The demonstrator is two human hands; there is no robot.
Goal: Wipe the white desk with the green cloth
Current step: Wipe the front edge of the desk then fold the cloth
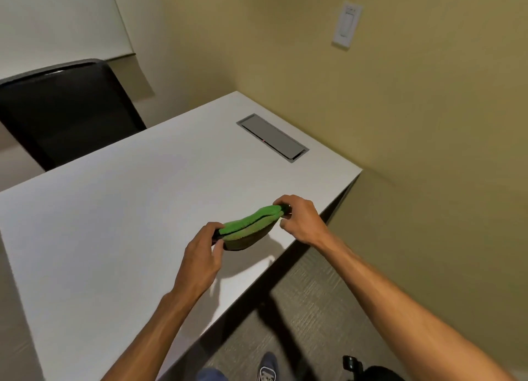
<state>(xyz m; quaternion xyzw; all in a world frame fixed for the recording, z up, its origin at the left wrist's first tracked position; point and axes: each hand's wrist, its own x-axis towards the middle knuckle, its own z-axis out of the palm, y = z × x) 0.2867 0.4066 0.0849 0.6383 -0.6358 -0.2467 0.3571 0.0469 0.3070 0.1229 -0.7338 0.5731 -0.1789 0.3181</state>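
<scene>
A folded green cloth (248, 226), plush and thick, hangs above the near right edge of the smooth white counter (128, 209). The left hand (200, 262) and right hand (300, 219) each pinch one end in a closed grip. Wiping seems not yet begun.

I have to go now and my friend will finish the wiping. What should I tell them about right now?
Left hand pinches one end of the folded green cloth; right hand pinches the other end. The cloth is held just above the white desk, near its right edge, with its shadow below. No wiping stroke is under way. Left to do: press the cloth down and wipe the whole top, including around the grey hatch.
</scene>
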